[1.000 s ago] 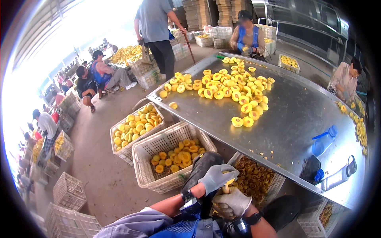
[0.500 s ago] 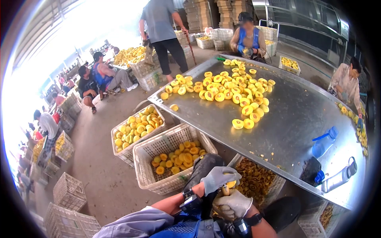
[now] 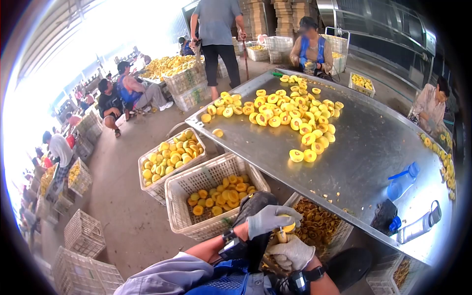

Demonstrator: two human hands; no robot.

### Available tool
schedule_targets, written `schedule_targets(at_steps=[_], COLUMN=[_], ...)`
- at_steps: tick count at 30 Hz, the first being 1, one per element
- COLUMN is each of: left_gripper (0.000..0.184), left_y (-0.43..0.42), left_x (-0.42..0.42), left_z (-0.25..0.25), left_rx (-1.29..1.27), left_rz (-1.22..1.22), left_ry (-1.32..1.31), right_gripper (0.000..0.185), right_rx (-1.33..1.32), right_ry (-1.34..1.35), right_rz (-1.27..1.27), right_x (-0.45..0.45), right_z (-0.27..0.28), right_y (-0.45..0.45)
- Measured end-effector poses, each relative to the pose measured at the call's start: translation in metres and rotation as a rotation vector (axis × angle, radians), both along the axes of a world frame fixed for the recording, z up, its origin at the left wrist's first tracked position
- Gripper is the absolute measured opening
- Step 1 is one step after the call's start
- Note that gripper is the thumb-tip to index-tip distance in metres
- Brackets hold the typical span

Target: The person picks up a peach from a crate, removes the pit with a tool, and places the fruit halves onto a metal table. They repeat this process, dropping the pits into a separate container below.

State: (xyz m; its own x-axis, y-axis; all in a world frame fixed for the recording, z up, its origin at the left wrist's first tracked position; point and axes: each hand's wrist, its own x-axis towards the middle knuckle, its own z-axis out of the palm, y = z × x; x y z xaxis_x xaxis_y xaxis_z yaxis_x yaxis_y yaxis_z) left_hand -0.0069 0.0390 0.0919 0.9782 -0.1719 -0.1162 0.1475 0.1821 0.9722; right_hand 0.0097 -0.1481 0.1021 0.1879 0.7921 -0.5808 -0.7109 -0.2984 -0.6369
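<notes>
My left hand (image 3: 270, 220), in a grey glove, is closed around a yellow fruit half (image 3: 289, 226), held just above my right hand. My right hand (image 3: 293, 253), in a whitish glove, wraps round a small tool with a pale handle (image 3: 281, 237), whose top touches the fruit. Both hands are over my lap, beside a crate of brown pits and scraps (image 3: 314, 223). To their left stands a crate (image 3: 196, 228) partly filled with fruit halves. Many cut yellow fruits (image 3: 295, 110) lie on the metal table (image 3: 344, 152).
A fuller fruit crate (image 3: 152, 189) stands behind the nearer one. Blue bottle (image 3: 403, 182), grey bottle (image 3: 418, 223) and black bag (image 3: 385, 215) are at the table's right. Co-workers (image 3: 310, 49) (image 3: 430, 105) sit around it; a person (image 3: 219, 29) stands beyond with a stick.
The standing person has moved to the right. My hands remain together at the fruit, with the left shifted slightly. The camera view has shifted a little.
</notes>
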Motion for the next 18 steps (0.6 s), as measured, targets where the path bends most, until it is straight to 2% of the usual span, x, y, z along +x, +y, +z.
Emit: schedule_targets(at_steps=[2, 5, 8, 10, 12, 13, 16, 18], left_gripper=[0.035, 0.032, 0.029, 0.026, 0.024, 0.023, 0.024, 0.025], left_y=[0.010, 0.001, -0.012, -0.018, -0.028, -0.027, -0.018, -0.012], left_x=[0.007, 0.009, 0.003, 0.001, -0.004, -0.003, 0.005, 0.013], left_z=[0.007, 0.020, 0.004, -0.002, -0.009, -0.009, -0.012, -0.016], left_rx=[0.218, 0.421, 0.111, -0.098, -0.321, -0.294, -0.200, -0.121], left_rz=[-0.084, -0.057, 0.094, 0.192, 0.294, 0.245, 0.097, -0.002], left_ry=[0.002, 0.074, 0.018, 0.079, 0.117, 0.091, 0.036, 0.031], right_gripper=[0.011, 0.009, 0.009, 0.011, 0.022, 0.028, 0.026, 0.016], right_rx=[0.020, 0.046, 0.044, -0.004, -0.046, -0.065, -0.060, -0.044], right_ry=[-0.013, 0.019, 0.128, 0.214, 0.179, 0.160, 0.145, 0.154], right_rz=[0.001, 0.027, 0.085, 0.104, 0.113, 0.116, 0.059, 0.051], right_x=[-0.001, 0.001, 0.006, 0.007, 0.007, 0.007, 0.005, 0.005], right_z=[-0.002, -0.006, -0.002, -0.003, -0.004, -0.004, -0.005, -0.005], right_y=[0.002, 0.004, 0.001, -0.001, 0.000, 0.000, 0.000, 0.001])
